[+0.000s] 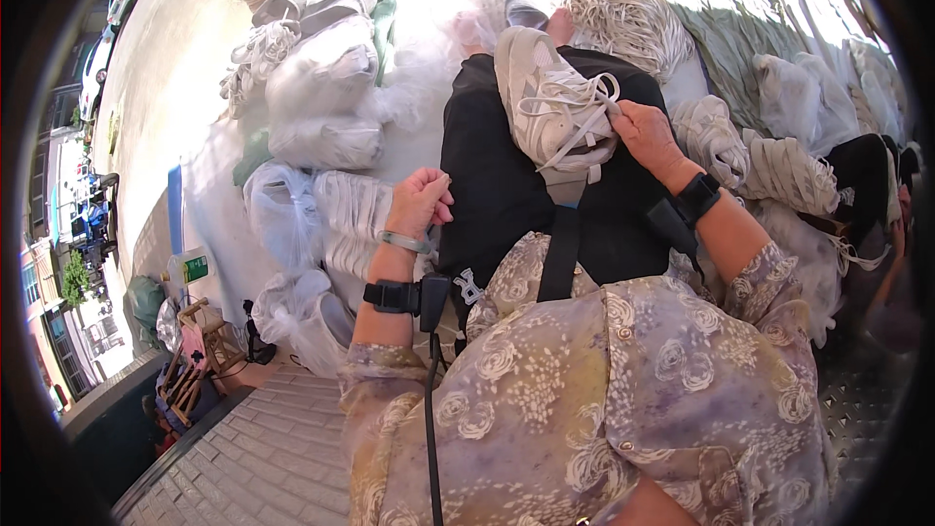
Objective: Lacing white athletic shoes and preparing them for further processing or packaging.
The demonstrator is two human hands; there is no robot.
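A white sneaker (547, 102) with loose white laces lies across my black-trousered lap, its toe pointing away from me. At its right side, my right hand (647, 139) has thumb and fingers pinched together on a white shoelace (602, 86), which loops up from the shoe. Apart from the sneaker, my left hand (419, 201) hovers beside my left thigh with its fingers curled in. Whatever those fingers may hold is hidden. Nearest to that hand is a plastic-wrapped stack of white shoes (353, 209).
More bagged shoes (326, 141) are piled along the left. A heap of white laces (628, 24) lies beyond my feet. Laced white sneakers (794, 170) line the right, beside another person's dark-clothed leg (862, 180). A small wooden chair (200, 356) stands at lower left.
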